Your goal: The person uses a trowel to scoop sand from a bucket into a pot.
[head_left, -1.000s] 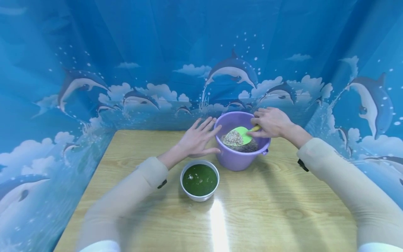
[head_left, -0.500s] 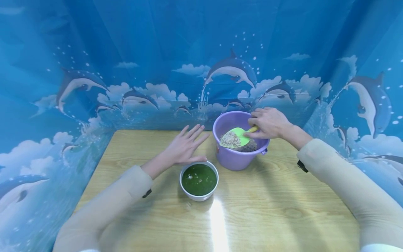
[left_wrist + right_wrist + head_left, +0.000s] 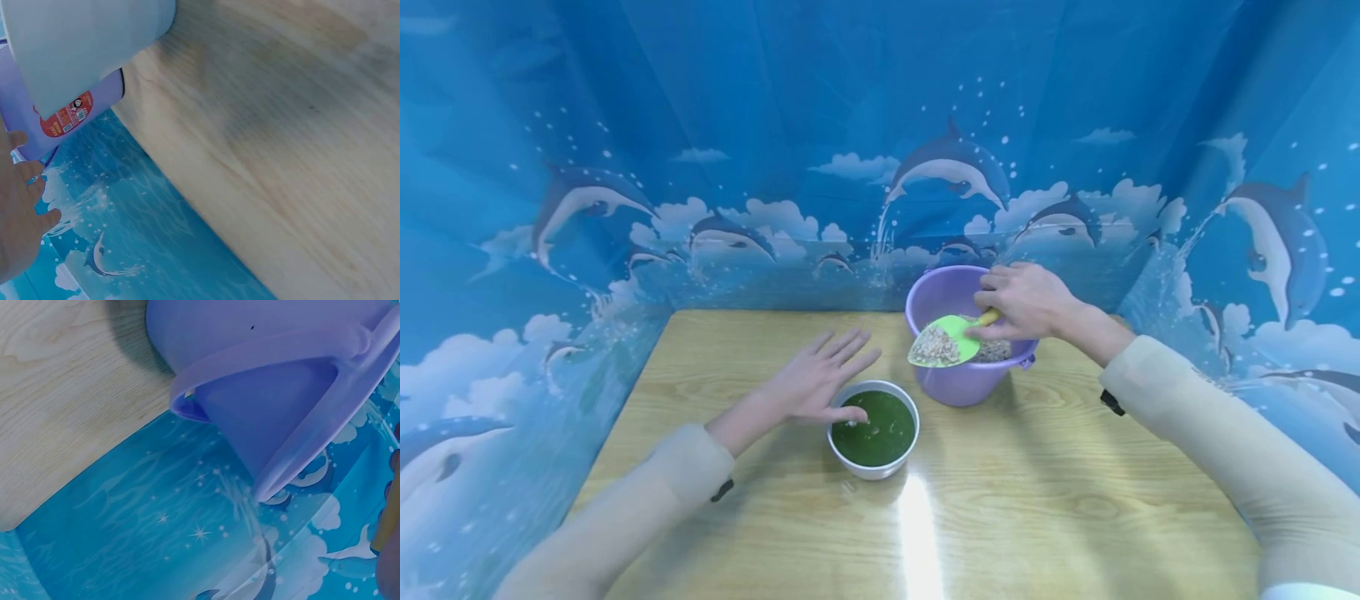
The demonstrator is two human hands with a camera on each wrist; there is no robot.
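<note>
My right hand (image 3: 1026,302) grips the yellow handle (image 3: 989,317) of a small green shovel (image 3: 966,340). A heap of pale, coarse grains (image 3: 937,345) lies on its blade, which is over the near left rim of a purple bucket (image 3: 958,387). More grains show inside the bucket. My left hand (image 3: 820,379), fingers spread and straight, is at the left of a white bowl (image 3: 872,472) of dark green liquid, its thumb overlapping the bowl in the head view. In the left wrist view, the left fingers (image 3: 31,187) appear at the left edge, near the bowl (image 3: 81,44).
Bowl and bucket stand on a wood-grain table (image 3: 1037,500). A blue curtain (image 3: 737,125) printed with dolphins hangs behind and at both sides. The bucket's purple bail handle (image 3: 269,356) hangs down its outer side.
My left hand has moved left and toward me, away from the bucket to beside the bowl. The loaded shovel has shifted left, from inside the bucket's mouth to over its rim.
</note>
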